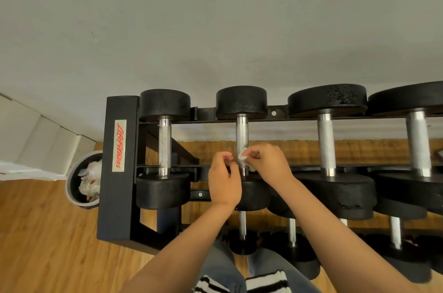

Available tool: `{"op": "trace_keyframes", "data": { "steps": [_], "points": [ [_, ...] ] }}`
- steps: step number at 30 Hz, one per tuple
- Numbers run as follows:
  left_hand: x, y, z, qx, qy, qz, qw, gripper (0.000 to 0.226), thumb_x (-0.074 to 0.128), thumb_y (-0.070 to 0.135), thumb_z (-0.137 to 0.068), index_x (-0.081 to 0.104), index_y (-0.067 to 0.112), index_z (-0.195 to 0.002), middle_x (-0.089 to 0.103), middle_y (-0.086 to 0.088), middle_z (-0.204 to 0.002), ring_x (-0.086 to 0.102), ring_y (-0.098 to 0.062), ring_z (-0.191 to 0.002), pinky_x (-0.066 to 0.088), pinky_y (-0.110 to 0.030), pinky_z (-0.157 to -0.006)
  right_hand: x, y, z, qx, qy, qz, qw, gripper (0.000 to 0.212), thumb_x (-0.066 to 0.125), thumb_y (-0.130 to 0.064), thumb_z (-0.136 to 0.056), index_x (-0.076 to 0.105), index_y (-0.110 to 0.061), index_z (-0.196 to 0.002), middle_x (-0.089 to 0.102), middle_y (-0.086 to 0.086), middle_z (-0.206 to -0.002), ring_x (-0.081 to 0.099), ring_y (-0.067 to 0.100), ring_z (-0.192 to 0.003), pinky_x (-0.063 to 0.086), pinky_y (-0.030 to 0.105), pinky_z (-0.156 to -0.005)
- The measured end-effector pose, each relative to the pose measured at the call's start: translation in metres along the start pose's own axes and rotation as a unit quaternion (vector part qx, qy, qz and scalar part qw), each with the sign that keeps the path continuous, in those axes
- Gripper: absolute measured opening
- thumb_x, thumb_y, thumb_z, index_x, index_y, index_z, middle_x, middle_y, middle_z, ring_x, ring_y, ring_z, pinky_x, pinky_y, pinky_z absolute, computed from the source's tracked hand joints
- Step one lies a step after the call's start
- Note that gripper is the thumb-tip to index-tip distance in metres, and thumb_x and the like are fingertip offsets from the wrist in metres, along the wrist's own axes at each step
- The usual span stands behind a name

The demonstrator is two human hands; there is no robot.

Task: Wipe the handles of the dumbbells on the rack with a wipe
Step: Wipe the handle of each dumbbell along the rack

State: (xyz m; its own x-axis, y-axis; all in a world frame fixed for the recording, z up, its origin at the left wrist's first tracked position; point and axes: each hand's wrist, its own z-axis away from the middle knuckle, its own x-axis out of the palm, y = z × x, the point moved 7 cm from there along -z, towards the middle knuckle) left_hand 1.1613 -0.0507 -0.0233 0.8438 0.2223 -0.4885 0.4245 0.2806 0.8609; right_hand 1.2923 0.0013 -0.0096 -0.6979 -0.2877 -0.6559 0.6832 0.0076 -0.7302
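Pinched in right hand (268,165) fingers: thin, limp wipe (242,157), against knurled handle (241,134) of second dumbbell (241,100) from rack end post (118,148). Beside it, left hand (224,177) fingers loosely curled, empty. Likely snags; wrap round.

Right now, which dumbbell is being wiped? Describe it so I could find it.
On the rack, find the red-lettered label at its left end. On the top row, take the second dumbbell from it. Unlike its neighbours, a right hand pinches a white wipe against its handle.
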Motion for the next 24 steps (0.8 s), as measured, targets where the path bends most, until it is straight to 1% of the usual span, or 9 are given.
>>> {"op": "trace_keyframes", "data": {
  "steps": [4, 6, 8, 10, 12, 15, 18, 20, 24],
  "points": [
    [0.0, 0.0, 0.0, 0.003, -0.005, -0.004, 1.0, 0.019, 0.051, 0.009, -0.094, 0.052, 0.023, -0.106, 0.057, 0.011, -0.101, 0.054, 0.0, -0.094, 0.039, -0.011, -0.083, 0.009, 0.003, 0.012, -0.002, -0.089, 0.013, 0.996, 0.007, 0.069, -0.019, -0.087, 0.074, -0.022, -0.091, 0.062, -0.011, -0.093, 0.058, 0.004, -0.087, 0.047, 0.022, -0.087],
    [0.0, 0.001, 0.0, 0.005, -0.006, -0.004, 1.0, 0.019, 0.051, 0.008, -0.094, 0.052, 0.024, -0.105, 0.057, 0.012, -0.101, 0.055, 0.0, -0.095, 0.04, -0.012, -0.084, 0.012, 0.004, 0.013, -0.004, -0.109, 0.007, 0.994, 0.005, 0.071, -0.019, -0.085, 0.075, -0.022, -0.085, 0.063, -0.01, -0.092, 0.059, 0.005, -0.086, 0.049, 0.025, -0.087],
    [0.0, 0.001, 0.0, 0.006, -0.008, -0.002, 1.0, 0.018, 0.051, 0.009, -0.094, 0.053, 0.024, -0.105, 0.057, 0.014, -0.099, 0.055, 0.002, -0.094, 0.04, -0.01, -0.083, 0.01, 0.002, 0.003, -0.003, -0.092, -0.005, 0.996, 0.005, 0.072, -0.018, -0.084, 0.075, -0.021, -0.086, 0.066, -0.006, -0.093, 0.06, 0.006, -0.086, 0.05, 0.021, -0.085],
    [0.0, 0.0, 0.0, 0.006, -0.007, 0.005, 1.0, 0.018, 0.05, 0.009, -0.095, 0.053, 0.024, -0.105, 0.056, 0.017, -0.098, 0.055, 0.003, -0.094, 0.04, -0.009, -0.08, 0.002, 0.0, -0.011, 0.015, -0.038, -0.01, 0.999, 0.006, 0.071, -0.017, -0.085, 0.074, -0.019, -0.09, 0.062, -0.005, -0.092, 0.056, 0.003, -0.081, 0.045, 0.007, -0.075],
    [0.0, 0.001, -0.001, 0.004, -0.005, 0.006, 1.0, 0.017, 0.05, 0.01, -0.095, 0.053, 0.024, -0.104, 0.056, 0.017, -0.097, 0.055, 0.004, -0.094, 0.04, -0.008, -0.078, -0.004, -0.002, -0.017, 0.023, -0.007, -0.001, 1.0, 0.007, 0.071, -0.016, -0.085, 0.074, -0.018, -0.091, 0.059, -0.007, -0.09, 0.052, 0.001, -0.078, 0.04, 0.001, -0.067],
    [0.0, 0.002, 0.0, 0.006, -0.006, 0.003, 1.0, 0.018, 0.05, 0.009, -0.095, 0.052, 0.025, -0.104, 0.056, 0.017, -0.097, 0.054, 0.007, -0.093, 0.04, -0.005, -0.077, 0.002, 0.001, -0.005, 0.012, -0.051, -0.012, 0.999, 0.009, 0.07, -0.016, -0.086, 0.073, -0.019, -0.093, 0.058, -0.01, -0.087, 0.053, -0.001, -0.078, 0.04, 0.004, -0.069],
    [-0.001, 0.002, 0.0, 0.006, -0.004, 0.001, 1.0, 0.02, 0.053, 0.01, -0.094, 0.051, 0.026, -0.104, 0.056, 0.017, -0.095, 0.054, 0.009, -0.092, 0.04, -0.005, -0.078, 0.01, 0.006, 0.013, -0.009, -0.089, -0.033, 0.995, 0.008, 0.072, -0.013, -0.084, 0.074, -0.02, -0.088, 0.061, -0.008, -0.085, 0.058, 0.004, -0.083, 0.043, 0.014, -0.079],
    [0.0, 0.002, -0.001, 0.006, -0.005, 0.001, 1.0, 0.02, 0.055, 0.01, -0.093, 0.052, 0.027, -0.103, 0.056, 0.018, -0.094, 0.053, 0.011, -0.092, 0.041, -0.005, -0.078, 0.007, 0.004, 0.008, -0.019, -0.066, -0.042, 0.997, 0.007, 0.073, -0.014, -0.082, 0.074, -0.019, -0.087, 0.064, -0.003, -0.086, 0.06, 0.009, -0.082, 0.046, 0.018, -0.079],
    [0.0, 0.004, 0.0, 0.016, -0.003, 0.001, 1.0, 0.019, 0.057, 0.009, -0.091, 0.053, 0.026, -0.101, 0.057, 0.017, -0.092, 0.054, 0.009, -0.091, 0.041, -0.005, -0.076, -0.002, 0.0, -0.015, -0.014, -0.012, -0.062, 0.998, 0.007, 0.074, -0.013, -0.082, 0.074, -0.017, -0.088, 0.064, 0.001, -0.087, 0.06, 0.01, -0.081, 0.046, 0.012, -0.073]
  ]
}}
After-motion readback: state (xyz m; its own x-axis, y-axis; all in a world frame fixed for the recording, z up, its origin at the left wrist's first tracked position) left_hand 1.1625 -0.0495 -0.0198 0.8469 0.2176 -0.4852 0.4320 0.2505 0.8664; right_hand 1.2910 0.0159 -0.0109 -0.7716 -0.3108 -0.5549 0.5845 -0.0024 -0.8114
